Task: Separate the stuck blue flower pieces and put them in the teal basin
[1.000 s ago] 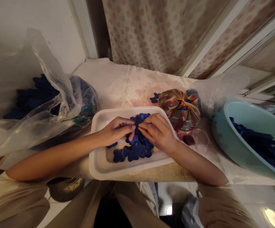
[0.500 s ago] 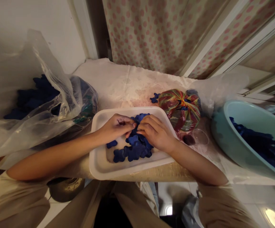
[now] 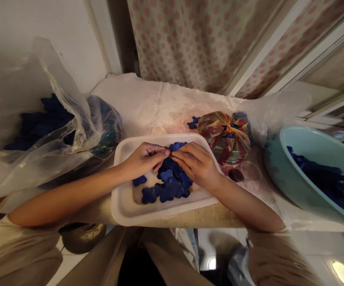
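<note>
My left hand (image 3: pixel 148 158) and my right hand (image 3: pixel 198 162) meet over a white plastic tray (image 3: pixel 124 212). Thumb and fingers of each are pinched, with the fingertips of both nearly touching. Whatever lies between them is too small or too covered to make out. Below them in the tray is a pile of dark blue flower-shaped pieces (image 3: pixel 168 188), thin and flat like cut cloth or petals. One separate blue piece (image 3: pixel 139 180) rests left of the pile, under my left wrist. My fingers partly cover the pile's upper part.
A clear plastic bag (image 3: pixel 82 131) with blue pieces stands at left. Beyond the tray at right are a knotted striped plastic bag (image 3: pixel 223 137) and a small blue flower cluster (image 3: pixel 193 122). A clear round lid or cup (image 3: pixel 251 171) lies near a teal basin (image 3: pixel 281 174) holding blue pieces.
My fingertips have come closer together, the left thumb and fingers now straighter and reaching right. The right fingers have stretched a little toward them. The tray and pile look the same.
</note>
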A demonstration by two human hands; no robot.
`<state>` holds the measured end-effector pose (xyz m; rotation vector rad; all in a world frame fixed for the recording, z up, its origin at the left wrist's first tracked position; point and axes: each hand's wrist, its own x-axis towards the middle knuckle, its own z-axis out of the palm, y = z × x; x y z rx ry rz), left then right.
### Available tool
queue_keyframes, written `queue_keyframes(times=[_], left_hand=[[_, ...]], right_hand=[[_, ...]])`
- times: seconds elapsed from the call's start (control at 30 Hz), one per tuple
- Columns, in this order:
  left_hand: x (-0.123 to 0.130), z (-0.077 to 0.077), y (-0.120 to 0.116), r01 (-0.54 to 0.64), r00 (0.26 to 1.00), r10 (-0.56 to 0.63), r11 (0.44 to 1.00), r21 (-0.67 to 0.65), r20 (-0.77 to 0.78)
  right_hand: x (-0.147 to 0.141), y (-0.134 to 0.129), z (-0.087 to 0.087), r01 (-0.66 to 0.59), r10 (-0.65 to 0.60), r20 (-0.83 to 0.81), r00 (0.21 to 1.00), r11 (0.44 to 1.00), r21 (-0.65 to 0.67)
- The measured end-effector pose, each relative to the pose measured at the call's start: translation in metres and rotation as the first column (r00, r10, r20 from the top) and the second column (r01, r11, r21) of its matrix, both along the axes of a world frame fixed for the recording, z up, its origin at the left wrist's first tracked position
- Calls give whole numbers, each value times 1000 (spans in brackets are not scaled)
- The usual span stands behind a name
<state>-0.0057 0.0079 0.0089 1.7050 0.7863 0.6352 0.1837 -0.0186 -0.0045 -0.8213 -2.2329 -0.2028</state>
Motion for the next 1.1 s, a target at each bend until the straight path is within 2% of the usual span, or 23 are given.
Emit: queue_keyframes(times=[0.13, 0.47, 0.87, 1.0, 1.1], left_hand=[[0, 0, 0, 13, 999, -11, 1000, -26, 50], [0, -5, -2, 37, 999, -37, 999, 7, 24], [-1, -1, -4, 67, 997, -69, 995, 74, 24], [0, -1, -4, 76, 997, -77, 989, 129, 9], [0, -2, -4, 53, 999, -52, 991, 126, -10]], right_hand=[[1, 1, -1, -3, 4, -33, 999, 999, 40], [1, 2, 2, -72, 67, -196, 978, 997, -17], [2, 2, 5, -215, 210, -210, 955, 977, -1], [2, 1, 5, -160, 144, -287, 947, 986, -34], [2, 1, 6, 1, -22, -381, 924, 998, -56]])
